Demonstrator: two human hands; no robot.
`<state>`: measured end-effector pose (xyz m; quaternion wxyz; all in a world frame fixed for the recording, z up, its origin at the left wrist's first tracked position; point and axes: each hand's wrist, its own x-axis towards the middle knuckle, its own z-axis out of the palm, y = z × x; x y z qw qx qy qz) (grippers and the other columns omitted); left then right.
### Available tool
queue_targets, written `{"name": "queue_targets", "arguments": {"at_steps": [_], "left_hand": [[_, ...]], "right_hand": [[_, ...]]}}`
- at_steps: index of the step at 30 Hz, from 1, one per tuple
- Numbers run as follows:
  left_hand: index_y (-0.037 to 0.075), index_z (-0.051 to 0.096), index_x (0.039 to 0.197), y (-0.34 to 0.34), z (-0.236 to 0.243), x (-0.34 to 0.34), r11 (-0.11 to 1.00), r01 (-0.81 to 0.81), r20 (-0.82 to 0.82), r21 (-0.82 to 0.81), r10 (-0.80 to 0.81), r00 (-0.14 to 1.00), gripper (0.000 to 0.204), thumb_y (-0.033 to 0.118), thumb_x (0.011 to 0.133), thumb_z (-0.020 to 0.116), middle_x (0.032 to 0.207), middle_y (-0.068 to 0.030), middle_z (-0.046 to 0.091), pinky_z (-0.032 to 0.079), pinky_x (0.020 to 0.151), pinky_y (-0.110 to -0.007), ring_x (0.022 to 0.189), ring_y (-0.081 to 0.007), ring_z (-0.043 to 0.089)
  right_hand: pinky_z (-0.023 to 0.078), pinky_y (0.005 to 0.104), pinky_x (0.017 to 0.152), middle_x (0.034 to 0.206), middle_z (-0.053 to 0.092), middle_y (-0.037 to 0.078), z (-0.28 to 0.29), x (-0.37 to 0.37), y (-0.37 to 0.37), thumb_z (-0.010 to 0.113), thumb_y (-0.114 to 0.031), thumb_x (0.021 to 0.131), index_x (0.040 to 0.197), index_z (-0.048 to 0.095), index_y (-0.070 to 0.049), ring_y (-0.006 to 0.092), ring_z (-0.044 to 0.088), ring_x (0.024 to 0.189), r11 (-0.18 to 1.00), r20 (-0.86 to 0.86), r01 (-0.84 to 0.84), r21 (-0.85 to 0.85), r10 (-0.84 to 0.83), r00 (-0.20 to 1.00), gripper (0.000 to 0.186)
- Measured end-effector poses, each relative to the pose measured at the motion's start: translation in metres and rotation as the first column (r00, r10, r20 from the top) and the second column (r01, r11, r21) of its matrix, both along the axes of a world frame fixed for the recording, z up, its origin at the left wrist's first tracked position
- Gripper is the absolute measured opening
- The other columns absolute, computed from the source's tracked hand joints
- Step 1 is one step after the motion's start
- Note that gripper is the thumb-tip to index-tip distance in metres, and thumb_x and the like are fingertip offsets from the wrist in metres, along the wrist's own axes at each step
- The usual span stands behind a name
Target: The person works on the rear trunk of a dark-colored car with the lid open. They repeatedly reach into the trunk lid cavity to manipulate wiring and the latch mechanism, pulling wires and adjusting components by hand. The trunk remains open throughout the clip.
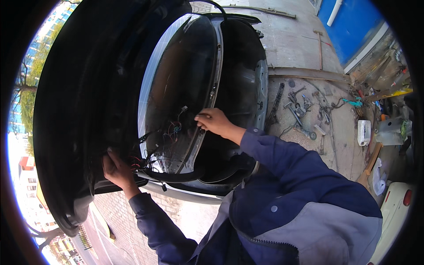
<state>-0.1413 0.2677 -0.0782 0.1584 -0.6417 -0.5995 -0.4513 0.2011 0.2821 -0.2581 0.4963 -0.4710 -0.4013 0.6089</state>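
Observation:
A car's black boot lid (84, 106) stands raised on my left. My left hand (118, 171) is up against the lower part of its inner side, fingers bent, and what they grip is hidden against the dark panel. Next to it hangs a bundle of wires (150, 164) with dark connectors. Thin coloured wires (174, 128) ending in a pale plug (184, 108) lie over the rear window (181, 75). My right hand (214, 121) is above the metal edge (215, 84) below the glass, thumb and fingers pinched together; anything between them is too small to make out.
The dark boot opening (240, 57) is right of the metal edge. Several hand tools (298, 110) and metal parts lie on the concrete ground beyond the car. A hammer (319, 48) lies near a blue door (349, 26). A white box (364, 132) stands at the right.

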Motion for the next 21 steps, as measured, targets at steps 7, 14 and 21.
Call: {"name": "queue_targets", "arguments": {"at_steps": [7,14,21], "left_hand": [[-0.004,0.071,0.099,0.031,-0.043,-0.009,0.993,-0.088,0.360,0.075,0.055,0.931,0.033,0.024,0.114,0.062,0.087,-0.0056,0.074,0.058,0.068,-0.028,0.075,-0.0100,0.065],[0.003,0.076,0.120,0.048,-0.045,-0.038,0.880,-0.414,0.213,0.233,0.370,0.904,0.029,0.030,0.110,0.069,0.091,-0.0090,0.078,0.060,0.065,-0.032,0.072,-0.0165,0.070],[0.005,0.076,0.128,0.087,-0.118,-0.015,0.868,-0.483,-0.001,0.114,0.486,0.874,0.034,0.033,0.110,0.068,0.093,-0.0117,0.079,0.061,0.068,-0.034,0.073,-0.0188,0.071]], "right_hand": [[0.060,0.0388,0.074,0.092,0.078,0.015,-0.197,0.155,0.015,0.067,-0.026,0.099,0.099,0.075,-0.002,0.0274,0.077,0.083,0.875,0.296,0.367,-0.316,-0.276,0.914,0.025],[0.057,0.0473,0.093,0.103,0.077,0.020,-0.331,0.233,0.081,0.076,-0.031,0.096,0.128,0.066,0.002,0.0400,0.074,0.103,0.836,0.629,0.455,-0.306,-0.181,0.756,0.047],[0.056,0.0489,0.087,0.094,0.075,0.019,-0.425,0.297,0.236,0.078,-0.032,0.093,0.134,0.061,0.002,0.0407,0.074,0.096,0.901,0.677,0.379,-0.212,-0.145,0.722,0.056]]}}
